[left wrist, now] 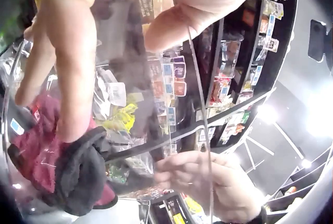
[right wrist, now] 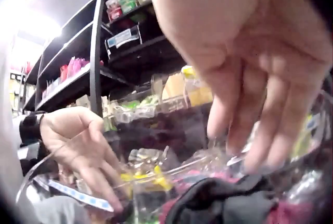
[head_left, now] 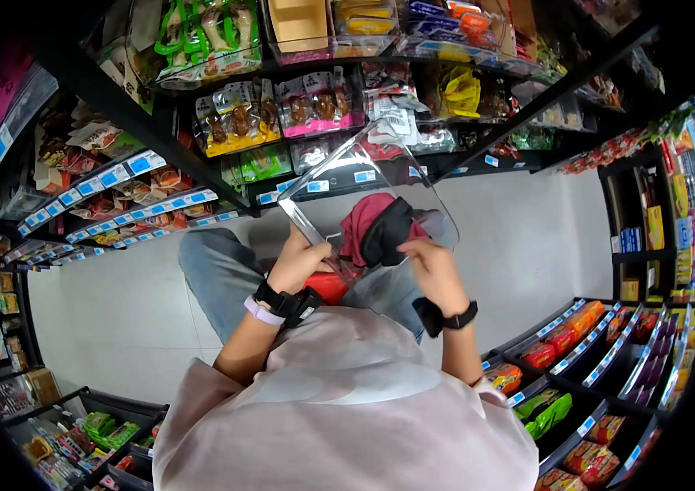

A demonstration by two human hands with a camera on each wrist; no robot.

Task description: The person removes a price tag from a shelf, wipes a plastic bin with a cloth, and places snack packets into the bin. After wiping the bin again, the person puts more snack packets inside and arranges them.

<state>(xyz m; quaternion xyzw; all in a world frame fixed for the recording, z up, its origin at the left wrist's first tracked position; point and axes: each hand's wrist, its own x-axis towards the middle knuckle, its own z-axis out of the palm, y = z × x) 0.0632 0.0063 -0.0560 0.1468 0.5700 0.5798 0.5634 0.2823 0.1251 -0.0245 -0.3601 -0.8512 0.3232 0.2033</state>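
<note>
A clear plastic bin (head_left: 302, 214) is tilted in front of my body. My left hand (head_left: 298, 262) holds it at its near left side, thumb and fingers on either side of the thin wall. A crumpled dark red and black cloth (head_left: 384, 231) lies in the bin. In the left wrist view, a left fingertip reaches the cloth (left wrist: 78, 177). My right hand (head_left: 436, 270) is at the cloth's right side, and its fingertips overlap the black part. The right wrist view shows that hand's fingers (right wrist: 278, 125) fairly straight and pointing down over the cloth; its thumb is hidden.
Shelves with packaged snacks (head_left: 237, 119) and price tags stand ahead, and more shelving (head_left: 118, 184) runs along the left. Slanted shelf rows (head_left: 564, 335) are close behind on the right. A red object (head_left: 327, 286) is between the person's knees, above the grey tiled floor (head_left: 519, 237).
</note>
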